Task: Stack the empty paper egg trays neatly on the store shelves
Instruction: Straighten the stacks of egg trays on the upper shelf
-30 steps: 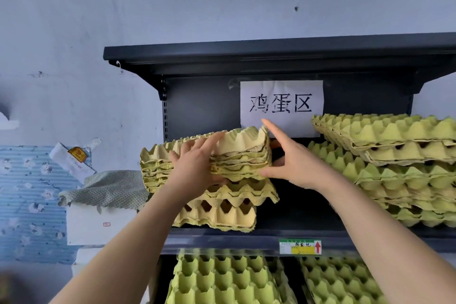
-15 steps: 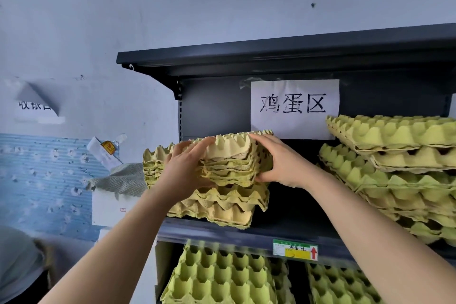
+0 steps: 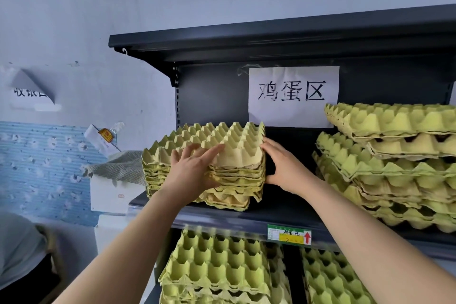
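Pressing left grip (image 3: 195,170) flat on tray stack (image 3: 237,153) front; right grip (image 3: 283,168) clamps right edge; stack level, lengthwise along shelf (image 3: 291,210).

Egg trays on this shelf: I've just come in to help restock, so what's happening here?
A person is squaring up a stack of egg trays on the shelf. The left hand presses flat on its front top, and the right hand grips its right edge. The bottom trays sit askew. A taller, untidy pile stands to the right, and more trays lie below.
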The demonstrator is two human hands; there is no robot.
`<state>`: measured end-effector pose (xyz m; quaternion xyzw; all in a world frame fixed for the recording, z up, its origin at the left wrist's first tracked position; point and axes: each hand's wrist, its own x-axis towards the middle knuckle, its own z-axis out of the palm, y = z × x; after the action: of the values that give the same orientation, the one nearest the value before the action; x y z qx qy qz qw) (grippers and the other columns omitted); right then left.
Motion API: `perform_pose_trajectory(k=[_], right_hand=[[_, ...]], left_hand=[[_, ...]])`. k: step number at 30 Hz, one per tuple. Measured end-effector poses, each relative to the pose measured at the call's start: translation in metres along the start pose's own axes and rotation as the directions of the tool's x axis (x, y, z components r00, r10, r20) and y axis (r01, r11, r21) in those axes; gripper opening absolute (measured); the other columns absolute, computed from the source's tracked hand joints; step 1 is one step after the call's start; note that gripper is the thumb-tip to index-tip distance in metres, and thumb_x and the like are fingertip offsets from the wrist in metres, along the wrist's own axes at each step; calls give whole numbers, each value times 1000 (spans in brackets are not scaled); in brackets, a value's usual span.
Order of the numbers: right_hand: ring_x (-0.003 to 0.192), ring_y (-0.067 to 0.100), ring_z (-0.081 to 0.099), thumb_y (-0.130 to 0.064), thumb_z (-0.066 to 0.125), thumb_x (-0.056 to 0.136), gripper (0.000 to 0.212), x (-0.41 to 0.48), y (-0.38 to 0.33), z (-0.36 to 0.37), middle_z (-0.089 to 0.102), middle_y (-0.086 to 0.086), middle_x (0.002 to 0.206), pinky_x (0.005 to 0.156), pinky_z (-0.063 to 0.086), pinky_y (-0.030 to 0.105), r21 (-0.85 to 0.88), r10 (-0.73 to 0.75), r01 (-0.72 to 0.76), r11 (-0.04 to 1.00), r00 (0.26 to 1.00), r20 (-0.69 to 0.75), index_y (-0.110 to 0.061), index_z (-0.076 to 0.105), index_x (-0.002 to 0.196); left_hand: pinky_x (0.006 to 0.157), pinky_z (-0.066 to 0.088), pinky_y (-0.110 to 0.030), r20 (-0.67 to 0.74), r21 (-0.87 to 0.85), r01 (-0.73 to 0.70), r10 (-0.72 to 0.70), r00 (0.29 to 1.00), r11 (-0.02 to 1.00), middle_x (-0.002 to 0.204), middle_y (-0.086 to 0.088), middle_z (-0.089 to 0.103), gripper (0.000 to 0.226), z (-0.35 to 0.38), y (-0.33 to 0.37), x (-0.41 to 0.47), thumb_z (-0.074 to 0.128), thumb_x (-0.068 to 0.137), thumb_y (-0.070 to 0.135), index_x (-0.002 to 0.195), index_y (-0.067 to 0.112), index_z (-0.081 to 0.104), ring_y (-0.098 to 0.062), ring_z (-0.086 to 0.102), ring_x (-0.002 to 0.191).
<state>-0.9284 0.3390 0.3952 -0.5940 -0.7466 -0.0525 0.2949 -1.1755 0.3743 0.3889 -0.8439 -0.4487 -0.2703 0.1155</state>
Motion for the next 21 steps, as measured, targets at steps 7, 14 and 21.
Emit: perform_pose_trajectory(k=[7, 14, 21], right_hand=[[137, 20, 34, -16, 78, 75, 71, -2, -10, -10, 8, -14, 158, 109, 35, 39, -71, -66, 63, 995, 997, -38, -19, 42, 136], [143, 28, 19, -18, 79, 73, 68, -3, -31, -30, 2, -10, 156, 113, 27, 49, -66, -132, 127, 990, 987, -87, -21, 43, 131], [145, 17, 10, -32, 80, 72, 82, -5, -46, -35, 8, -13, 154, 118, 12, 46, -42, -210, 208, 977, 975, -69, -39, 32, 137]], left_hand=[[114, -3, -66, -19, 17, 41, -40, 999, 999, 157, 8, 24, 119, 8, 12, -4, 70, 71, 65, 151, 42, -14, -25, -7, 149], [117, -5, -61, -79, -121, 13, -23, 997, 993, 160, 1, 16, 103, -8, 11, -2, 73, 69, 59, 149, 48, 9, -18, -15, 147], [121, 1, -50, -149, -241, -72, 36, 988, 968, 155, -2, 28, 100, -30, -15, 0, 87, 59, 44, 145, 32, 38, -15, -7, 149]])
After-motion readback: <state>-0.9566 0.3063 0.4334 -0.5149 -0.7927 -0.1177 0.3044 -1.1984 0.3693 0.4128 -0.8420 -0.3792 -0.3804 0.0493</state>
